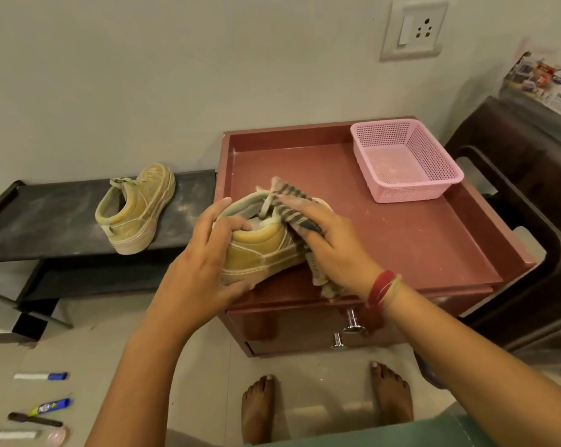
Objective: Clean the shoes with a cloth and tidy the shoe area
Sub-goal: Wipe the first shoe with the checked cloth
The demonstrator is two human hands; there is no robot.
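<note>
A dusty tan sneaker [260, 250] rests on the front left of the red cabinet top [411, 240]. My left hand [205, 253] grips its heel, thumb under the sole and fingers curled over the collar. My right hand [324, 233] holds a dark striped cloth [292, 214] against the shoe's side and tongue, fingers curled round the cloth. A cloth end hangs below my right wrist. The second dusty tan sneaker [134, 208] stands on the black low shoe rack [53, 217] to the left, its heel facing me.
An empty pink mesh basket [405, 159] sits at the cabinet's back right. Two metal drawer knobs [353, 324] stick out in front. A dark chair [530, 221] stands at right. Markers and pens [44, 408] lie on the floor at lower left. My bare feet [260, 408] stand before the cabinet.
</note>
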